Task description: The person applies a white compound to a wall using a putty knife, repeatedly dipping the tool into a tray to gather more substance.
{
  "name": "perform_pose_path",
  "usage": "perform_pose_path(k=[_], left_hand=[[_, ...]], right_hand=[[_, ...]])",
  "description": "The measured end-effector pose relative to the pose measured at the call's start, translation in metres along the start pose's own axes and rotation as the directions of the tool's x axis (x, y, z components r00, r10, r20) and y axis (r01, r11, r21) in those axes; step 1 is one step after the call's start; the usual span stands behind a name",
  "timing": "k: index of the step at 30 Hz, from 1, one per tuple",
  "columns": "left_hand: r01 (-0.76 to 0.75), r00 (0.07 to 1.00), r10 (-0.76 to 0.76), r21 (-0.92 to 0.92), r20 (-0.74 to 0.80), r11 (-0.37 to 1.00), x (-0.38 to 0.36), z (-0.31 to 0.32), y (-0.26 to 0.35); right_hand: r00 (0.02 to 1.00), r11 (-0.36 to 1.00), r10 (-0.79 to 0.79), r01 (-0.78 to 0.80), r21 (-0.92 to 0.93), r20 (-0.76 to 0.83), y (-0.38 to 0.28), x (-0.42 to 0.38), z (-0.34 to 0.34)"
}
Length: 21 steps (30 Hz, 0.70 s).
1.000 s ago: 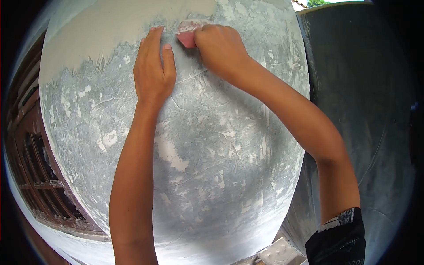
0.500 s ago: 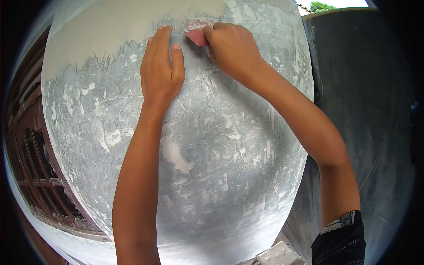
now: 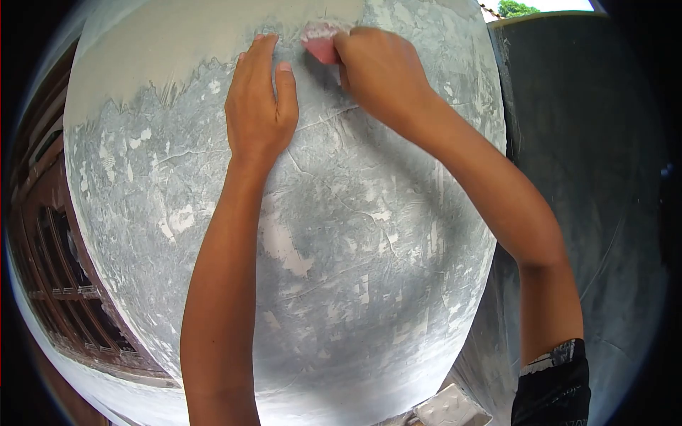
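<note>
Pinched in my right hand (image 3: 383,71) is a pink putty scraper (image 3: 321,48), its far edge coated with white putty. The scraper is against the upper part of the patchy grey wall (image 3: 334,234). Just left of it, my left hand (image 3: 261,99) rests on the same wall with its fingers stretched out and the thumb apart, holding nothing. A smooth beige layer of putty (image 3: 156,50) covers the wall's upper left, with a ragged lower border near my left fingertips.
A dark wooden window or door frame (image 3: 64,277) borders the wall on the left. To the right stands a dark panel (image 3: 582,156). Low at the bottom right is a pale tray-like thing (image 3: 452,410) smeared with putty. Green leaves (image 3: 516,9) show at the top right.
My right hand and the putty scraper have moved slightly up and to the right. My left hand stays in nearly the same place on the wall.
</note>
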<state>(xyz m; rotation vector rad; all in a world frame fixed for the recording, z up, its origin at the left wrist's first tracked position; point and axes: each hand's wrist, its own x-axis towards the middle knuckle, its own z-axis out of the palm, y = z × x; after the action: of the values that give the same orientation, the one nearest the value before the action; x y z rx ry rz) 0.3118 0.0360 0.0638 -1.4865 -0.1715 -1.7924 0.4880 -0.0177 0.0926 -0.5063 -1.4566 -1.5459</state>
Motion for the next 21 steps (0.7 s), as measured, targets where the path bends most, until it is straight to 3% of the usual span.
perform_pose_path(k=[1,2,5,8,11,13,15,16,17,18,20,21], left_hand=[[-0.004,1.000,0.003,0.009,0.009,1.000,-0.001,0.000,0.000],[-0.005,1.000,0.005,0.008,0.009,1.000,0.000,0.001,0.000],[-0.017,1.000,0.017,0.025,0.008,1.000,0.000,0.001,-0.002],[-0.024,1.000,0.024,0.031,-0.003,0.999,-0.001,0.001,-0.005],[-0.013,1.000,0.012,0.041,0.014,0.999,-0.001,0.001,-0.005],[-0.020,1.000,0.020,0.027,-0.004,0.999,-0.001,0.000,-0.002],[-0.025,1.000,0.025,0.041,0.002,0.999,0.000,0.001,-0.003],[-0.031,0.999,0.031,0.056,0.007,0.998,-0.001,0.001,-0.003],[-0.030,1.000,0.030,0.058,0.010,0.998,-0.002,0.001,-0.002],[-0.020,1.000,0.020,0.061,0.012,0.998,-0.002,0.001,-0.002],[-0.015,1.000,0.014,0.064,0.017,0.998,-0.001,0.001,-0.002],[-0.024,1.000,0.023,0.064,0.014,0.998,0.000,0.001,-0.002]], right_hand=[[0.998,0.998,0.058,-0.058,0.037,-0.005,0.007,0.016,-0.001],[0.990,0.992,0.059,-0.043,0.118,-0.130,0.019,0.034,0.007],[0.983,0.991,0.120,-0.111,0.069,-0.140,0.043,0.060,0.035],[0.995,1.000,0.005,-0.003,-0.014,0.096,0.024,0.033,0.033],[0.991,0.999,-0.026,0.023,0.022,0.133,-0.005,-0.006,0.007],[0.992,0.995,0.052,-0.062,0.078,0.114,-0.002,-0.010,-0.002],[0.993,0.986,0.115,-0.109,0.123,-0.039,0.029,0.017,0.008],[0.979,0.953,0.194,-0.172,0.251,-0.067,0.039,0.033,0.008],[0.982,0.979,0.189,-0.188,0.073,-0.009,0.060,0.047,0.020],[0.982,0.979,0.190,-0.189,0.075,-0.009,0.072,0.051,0.027],[0.975,0.991,0.126,-0.132,0.024,0.185,0.075,0.051,0.027],[0.996,0.997,0.075,-0.076,0.014,0.054,0.070,0.027,0.028]])
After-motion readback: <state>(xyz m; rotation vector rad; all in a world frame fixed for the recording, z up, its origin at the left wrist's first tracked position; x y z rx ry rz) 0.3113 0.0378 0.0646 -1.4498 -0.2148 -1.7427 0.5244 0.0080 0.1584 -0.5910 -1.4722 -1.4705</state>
